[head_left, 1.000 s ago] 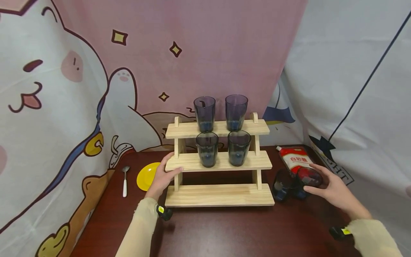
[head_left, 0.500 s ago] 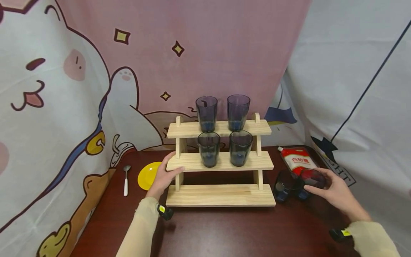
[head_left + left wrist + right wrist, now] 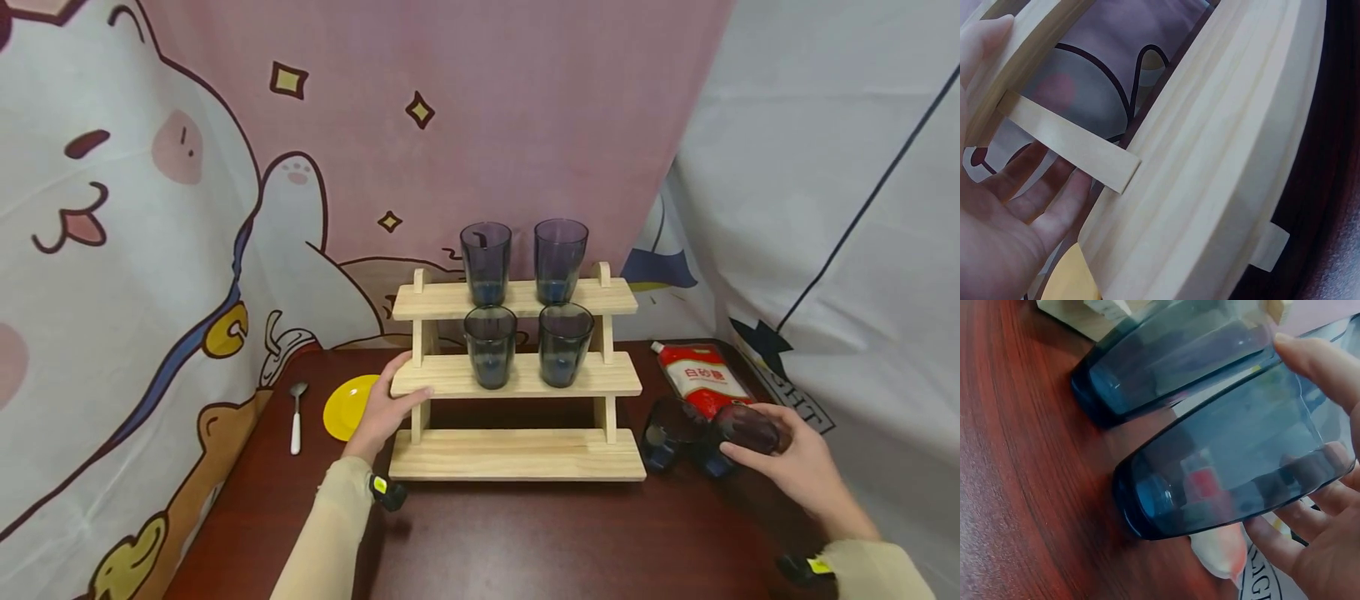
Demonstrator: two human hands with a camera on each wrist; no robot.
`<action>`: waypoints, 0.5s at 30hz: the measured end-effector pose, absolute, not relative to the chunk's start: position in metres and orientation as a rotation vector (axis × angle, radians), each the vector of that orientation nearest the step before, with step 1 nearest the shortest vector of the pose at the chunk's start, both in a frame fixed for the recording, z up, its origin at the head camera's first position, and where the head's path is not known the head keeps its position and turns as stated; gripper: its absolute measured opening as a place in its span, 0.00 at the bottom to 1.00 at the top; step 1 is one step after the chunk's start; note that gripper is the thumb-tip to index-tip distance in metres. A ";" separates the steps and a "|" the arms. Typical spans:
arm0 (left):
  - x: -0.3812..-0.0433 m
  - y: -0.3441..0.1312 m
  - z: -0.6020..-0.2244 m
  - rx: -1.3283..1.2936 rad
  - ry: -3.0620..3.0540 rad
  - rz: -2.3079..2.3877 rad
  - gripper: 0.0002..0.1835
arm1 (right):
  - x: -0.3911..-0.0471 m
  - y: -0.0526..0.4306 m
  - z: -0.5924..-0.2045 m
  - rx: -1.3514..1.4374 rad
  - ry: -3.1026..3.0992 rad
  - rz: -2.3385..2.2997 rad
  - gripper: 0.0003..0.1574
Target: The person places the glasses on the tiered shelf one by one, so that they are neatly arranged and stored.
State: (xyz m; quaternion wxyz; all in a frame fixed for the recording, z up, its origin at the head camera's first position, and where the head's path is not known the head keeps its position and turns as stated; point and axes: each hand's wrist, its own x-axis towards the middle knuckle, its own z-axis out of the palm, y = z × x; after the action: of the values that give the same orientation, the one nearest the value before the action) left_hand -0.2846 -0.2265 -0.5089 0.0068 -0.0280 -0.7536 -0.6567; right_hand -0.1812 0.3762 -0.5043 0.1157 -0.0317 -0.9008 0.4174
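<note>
My left hand (image 3: 384, 412) grips the left end of the middle board of a three-tier wooden rack (image 3: 517, 454). In the left wrist view, its thumb lies on the board and its fingers (image 3: 1063, 194) reach behind the upright. At the rack's right, my right hand (image 3: 798, 462) holds a dark tinted drinking glass (image 3: 742, 429) near its rim, tilted towards me. Right beside it stands a second glass (image 3: 671, 433); both show large in the right wrist view, the held glass (image 3: 1210, 469) in front. Two glasses (image 3: 491, 350) stand on the middle board, and two glasses (image 3: 486, 262) on the top board.
Behind the right hand lies a red and white pouch (image 3: 705, 375) with Chinese lettering, on a dark tray (image 3: 738, 354). Left of the rack are a yellow plate (image 3: 347, 408) and a spoon (image 3: 296, 425) with a white handle. Printed cloth hangs around the table.
The glass in my right hand has tipped over and moved slightly right, away from its neighbour. My left hand keeps its grip on the rack. The view has shifted a little.
</note>
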 end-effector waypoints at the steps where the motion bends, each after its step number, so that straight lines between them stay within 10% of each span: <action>1: -0.285 -0.226 -0.508 -0.087 -2.357 -2.056 0.40 | -0.178 0.376 -0.504 -0.095 -2.631 1.213 0.52; 15: -0.284 -0.225 -0.507 -0.079 -2.345 -2.081 0.40 | -0.145 0.354 -0.462 0.141 -2.221 1.696 0.40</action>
State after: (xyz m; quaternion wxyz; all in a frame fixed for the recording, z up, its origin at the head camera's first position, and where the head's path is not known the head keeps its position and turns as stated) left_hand -0.2838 -0.2254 -0.5068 0.0026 -0.0251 -0.7478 -0.6635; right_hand -0.1450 0.3542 -0.4617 0.1710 0.0497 -0.7820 0.5973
